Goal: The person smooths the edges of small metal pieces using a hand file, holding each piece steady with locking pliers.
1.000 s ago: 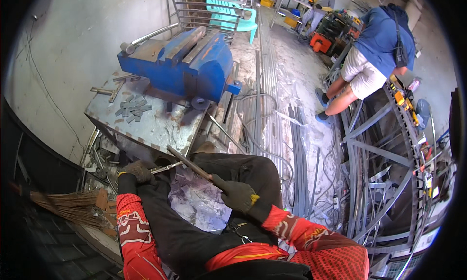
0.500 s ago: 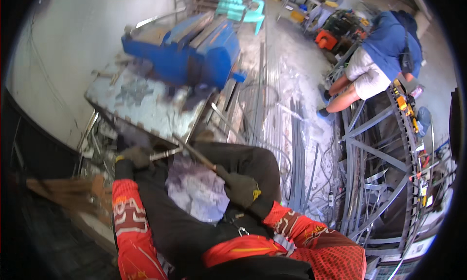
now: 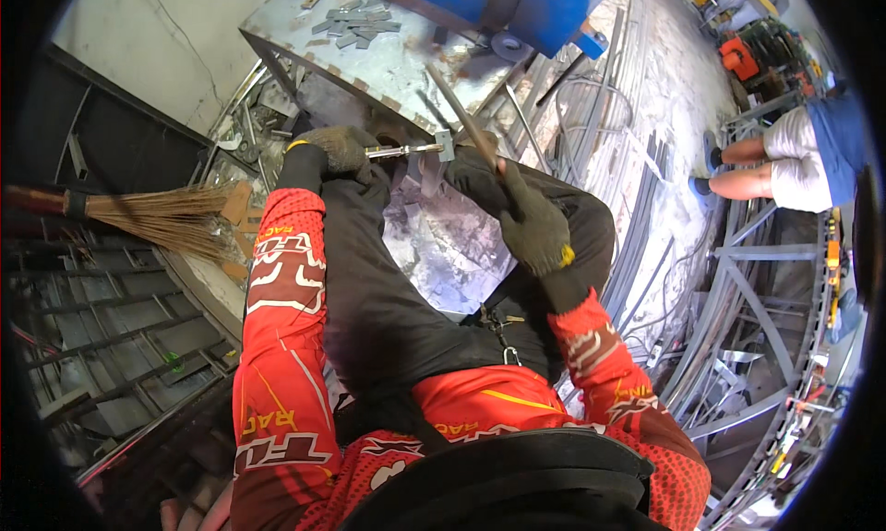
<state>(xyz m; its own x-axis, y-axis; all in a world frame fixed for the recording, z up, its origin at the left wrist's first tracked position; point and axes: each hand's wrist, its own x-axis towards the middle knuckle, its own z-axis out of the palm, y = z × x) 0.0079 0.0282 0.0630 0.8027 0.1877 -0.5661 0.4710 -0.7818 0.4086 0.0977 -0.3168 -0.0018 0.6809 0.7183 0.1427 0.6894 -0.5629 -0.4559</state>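
My left hand [image 3: 338, 152], in a dark work glove, is closed on silver locking pliers [image 3: 395, 151]. Their jaws grip a small grey metal plate [image 3: 446, 146] on edge between my knees. My gloved right hand [image 3: 535, 225] wraps round the lower end of a long, narrow brownish file [image 3: 464, 114], though its exact kind is hard to make out. The file slants up and left past the plate's right side; whether they touch I cannot tell. Several similar flat plates [image 3: 355, 25] lie on the metal table [image 3: 406, 83] ahead of me.
A blue machine [image 3: 517, 10] stands on the table. At left, a straw broom [image 3: 157, 213] lies near a dark metal grid [image 3: 120, 328]. Long steel bars [image 3: 637, 199] line the floor at right, beside a welded frame [image 3: 766, 319]. Another person [image 3: 798, 157] stands there.
My view has tilted down, so everything ahead appears higher. My right hand has lifted the file to a steeper angle. Both hands keep their grip.
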